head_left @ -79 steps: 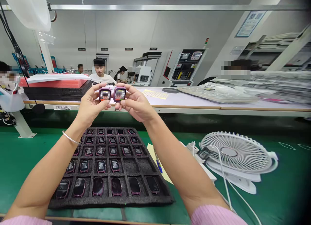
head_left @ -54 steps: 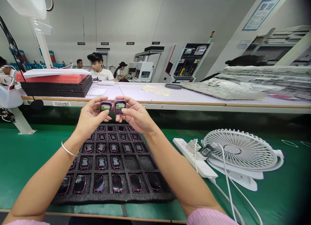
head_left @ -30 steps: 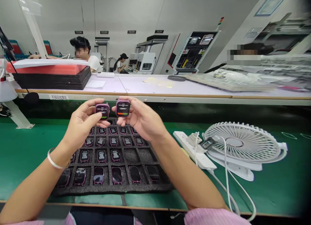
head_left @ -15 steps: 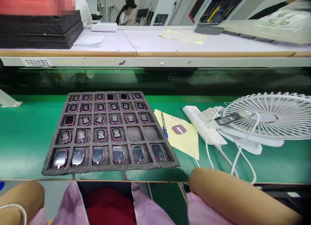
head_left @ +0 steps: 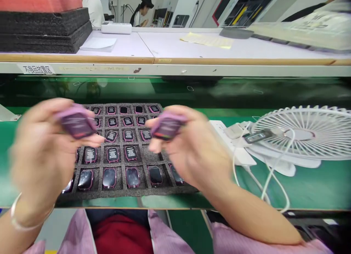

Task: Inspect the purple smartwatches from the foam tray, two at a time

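a purple watch [head_left: 77, 122] was pinched in the left hand [head_left: 41, 155] and another watch [head_left: 167, 125] in the right hand [head_left: 192, 148], both held above the foam tray [head_left: 153, 188], apparently for checking.

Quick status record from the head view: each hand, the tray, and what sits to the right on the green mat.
left hand: grips a purple watch body, blurred
right hand: grips a second purple watch body, blurred
foam tray: below both hands, most pockets hold watch bodies; the row nearest the person shows dark screens
fan: white, lying to the right
power strip: between tray and fan, white cables trailing
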The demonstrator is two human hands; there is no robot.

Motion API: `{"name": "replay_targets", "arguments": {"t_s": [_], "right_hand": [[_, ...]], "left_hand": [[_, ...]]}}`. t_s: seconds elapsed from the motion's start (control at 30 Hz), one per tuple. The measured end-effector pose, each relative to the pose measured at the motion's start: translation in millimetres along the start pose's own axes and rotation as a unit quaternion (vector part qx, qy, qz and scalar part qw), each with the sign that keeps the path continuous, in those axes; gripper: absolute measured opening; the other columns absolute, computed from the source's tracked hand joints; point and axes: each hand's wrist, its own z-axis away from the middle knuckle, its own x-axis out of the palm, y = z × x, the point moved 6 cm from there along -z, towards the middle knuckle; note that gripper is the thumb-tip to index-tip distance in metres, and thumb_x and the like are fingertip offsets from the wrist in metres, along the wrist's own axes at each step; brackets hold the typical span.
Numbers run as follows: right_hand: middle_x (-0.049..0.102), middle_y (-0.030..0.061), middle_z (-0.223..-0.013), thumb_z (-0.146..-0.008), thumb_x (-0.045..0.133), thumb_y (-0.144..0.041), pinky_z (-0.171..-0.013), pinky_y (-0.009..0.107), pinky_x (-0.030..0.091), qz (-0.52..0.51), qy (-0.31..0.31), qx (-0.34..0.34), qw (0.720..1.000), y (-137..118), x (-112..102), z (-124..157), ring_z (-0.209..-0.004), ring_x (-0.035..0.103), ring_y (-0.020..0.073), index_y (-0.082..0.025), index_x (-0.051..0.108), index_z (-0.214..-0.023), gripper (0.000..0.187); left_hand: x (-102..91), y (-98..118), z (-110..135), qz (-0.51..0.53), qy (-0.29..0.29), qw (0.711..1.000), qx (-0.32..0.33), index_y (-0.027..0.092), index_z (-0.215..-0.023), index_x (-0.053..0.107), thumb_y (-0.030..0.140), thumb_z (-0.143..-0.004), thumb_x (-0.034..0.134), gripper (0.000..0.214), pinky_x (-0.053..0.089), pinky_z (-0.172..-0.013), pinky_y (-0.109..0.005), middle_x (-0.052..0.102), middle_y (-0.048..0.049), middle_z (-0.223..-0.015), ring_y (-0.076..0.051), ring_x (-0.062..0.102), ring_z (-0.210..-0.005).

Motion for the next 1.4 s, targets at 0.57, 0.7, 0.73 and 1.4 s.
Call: {"name": "replay_targets", "arguments": {"t_s": [0.57, 0.7, 0.73, 1.4], "right_hand": [[0.073, 0.0045, -0.091, -0.081, 0.077, -0.031, -0.054, 0.025, 0.05, -0.061, -0.02, 0.128, 0.99, 61, -5, -14, -0.06, 0.067, 0.0134, -0.019, 0.062, -0.111, 0.035], [0.072, 0.0041, -0.099, -0.077, 0.071, -0.017, -0.063, 0.028, 0.054, -0.075, -0.013, 0.126, 0.989, 56, -26, -4, -0.068, 0.07, 0.0154, -0.022, 0.058, -0.121, 0.047], [0.071, 0.0032, -0.099, -0.076, 0.071, -0.015, -0.064, 0.028, 0.055, -0.066, -0.014, 0.118, 0.991, 54, -33, -2, -0.069, 0.07, 0.0152, -0.023, 0.055, -0.124, 0.052], [0.051, 0.0123, -0.127, -0.091, 0.068, -0.041, -0.107, 0.05, 0.045, 0.522, -0.123, -0.121, 0.835, 29, -121, 19, -0.125, 0.051, 0.0319, -0.026, 0.057, -0.133, 0.046]], "left_hand": [[43.2, -83, 3, -0.044, -0.141, 0.965, -0.215, 0.019, -0.097, 0.061, 0.031, -0.077, 0.077, 0.029, 0.047, -0.042, -0.017, 0.067, 0.0018, -0.084, -0.004, 0.053, -0.043], [66.3, -85, 1, -0.014, -0.196, 0.955, -0.224, 0.022, -0.112, 0.055, 0.016, -0.069, 0.076, 0.049, 0.055, -0.056, -0.022, 0.068, -0.002, -0.101, -0.008, 0.063, -0.059], [73.2, -87, -1, -0.003, -0.213, 0.951, -0.226, 0.023, -0.116, 0.053, 0.013, -0.067, 0.075, 0.054, 0.057, -0.06, -0.025, 0.068, -0.0034, -0.105, -0.009, 0.065, -0.063], [111.3, -59, -7, -0.555, -0.326, 0.736, 0.208, 0.018, -0.13, 0.061, 0.049, -0.086, 0.071, 0.054, 0.045, -0.088, -0.044, 0.058, -0.012, -0.112, -0.029, 0.05, -0.101]]}}
